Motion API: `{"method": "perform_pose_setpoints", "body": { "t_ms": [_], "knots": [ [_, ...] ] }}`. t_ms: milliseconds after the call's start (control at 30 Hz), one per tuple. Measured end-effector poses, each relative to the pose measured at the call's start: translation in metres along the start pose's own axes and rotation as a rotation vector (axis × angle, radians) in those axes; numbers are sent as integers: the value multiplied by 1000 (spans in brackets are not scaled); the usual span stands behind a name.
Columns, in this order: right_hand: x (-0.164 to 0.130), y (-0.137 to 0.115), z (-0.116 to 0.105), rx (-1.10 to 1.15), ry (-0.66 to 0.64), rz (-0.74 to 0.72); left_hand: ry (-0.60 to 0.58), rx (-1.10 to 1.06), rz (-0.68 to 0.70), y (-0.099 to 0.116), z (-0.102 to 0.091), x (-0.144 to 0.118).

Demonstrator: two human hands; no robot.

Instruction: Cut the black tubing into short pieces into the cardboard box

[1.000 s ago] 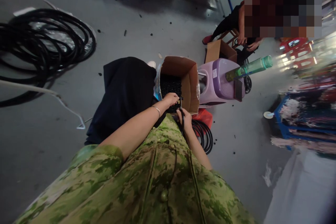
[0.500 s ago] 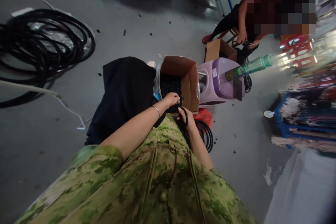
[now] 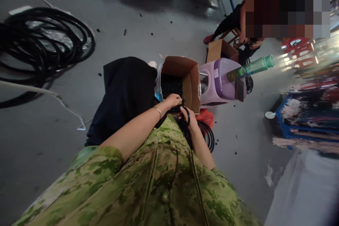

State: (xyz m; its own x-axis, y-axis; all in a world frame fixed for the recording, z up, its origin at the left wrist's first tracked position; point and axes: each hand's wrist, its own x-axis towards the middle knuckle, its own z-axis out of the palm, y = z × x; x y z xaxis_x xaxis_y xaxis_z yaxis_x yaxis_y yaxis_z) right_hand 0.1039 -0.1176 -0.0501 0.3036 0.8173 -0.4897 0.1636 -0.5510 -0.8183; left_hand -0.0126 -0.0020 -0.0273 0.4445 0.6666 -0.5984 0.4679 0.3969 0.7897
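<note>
over the cardboard box [image 3: 192,84], both hands [image 3: 173,99] grip black hose [image 3: 186,114]; no legible writing.

Open cardboard box [image 3: 191,85] just ahead, purple container [image 3: 221,84] close right, seemingly bare floor [image 3: 53,130] left.

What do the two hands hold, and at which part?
The right hand grips scissors by the black handle loops. The left hand pinches something small and dark at the blades, over the box; what it is cannot be told.
</note>
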Motion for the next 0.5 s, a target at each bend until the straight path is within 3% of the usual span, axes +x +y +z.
{"method": "perform_pose_setpoints", "body": {
  "t_ms": [500],
  "knots": [
    [2,-5,-4,-37,-38,-58,14,54,112,-4,-1,1]
  ]
}}
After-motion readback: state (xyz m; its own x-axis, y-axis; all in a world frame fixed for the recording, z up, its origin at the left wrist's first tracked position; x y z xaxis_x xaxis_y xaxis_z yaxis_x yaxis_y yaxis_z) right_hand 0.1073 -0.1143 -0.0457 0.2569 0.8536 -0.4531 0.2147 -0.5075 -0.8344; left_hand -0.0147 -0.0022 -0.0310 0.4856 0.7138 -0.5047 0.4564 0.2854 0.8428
